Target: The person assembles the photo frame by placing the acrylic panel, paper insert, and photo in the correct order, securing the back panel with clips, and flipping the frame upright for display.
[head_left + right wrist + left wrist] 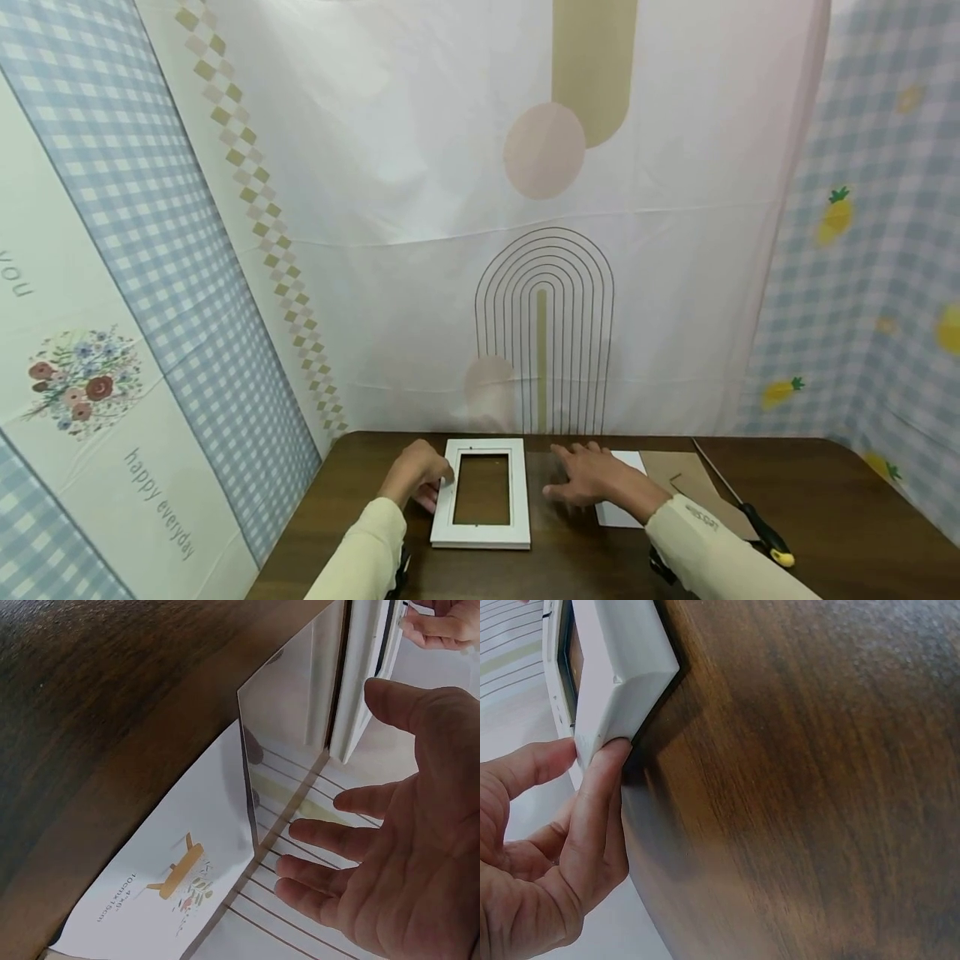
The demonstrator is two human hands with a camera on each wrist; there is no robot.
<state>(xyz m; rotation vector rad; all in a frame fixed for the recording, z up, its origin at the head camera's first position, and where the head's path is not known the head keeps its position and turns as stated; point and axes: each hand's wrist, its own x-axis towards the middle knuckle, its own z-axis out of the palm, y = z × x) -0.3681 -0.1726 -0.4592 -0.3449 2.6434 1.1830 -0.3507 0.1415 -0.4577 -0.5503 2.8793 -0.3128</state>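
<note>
A white picture frame (520, 500) with a rectangular opening lies on the brown wooden table. My left hand (420, 475) pinches its left side; in the left wrist view the thumb (551, 761) and a finger sit on either side of the frame's edge. To the right of the frame, my right hand (592, 479) is held over the table, fingers spread and holding nothing. Beneath that hand, a clear sheet (289, 712) lies between the frame and a white paper insert (157, 855) printed with a plant-stand picture and "4"x6"".
A brown backing board (686, 475) lies right of the insert, with a small bent metal piece (678, 483) on it. Beside the board is a screwdriver (761, 529) with a black and yellow handle. Patterned cloth (420, 292) hangs behind the table.
</note>
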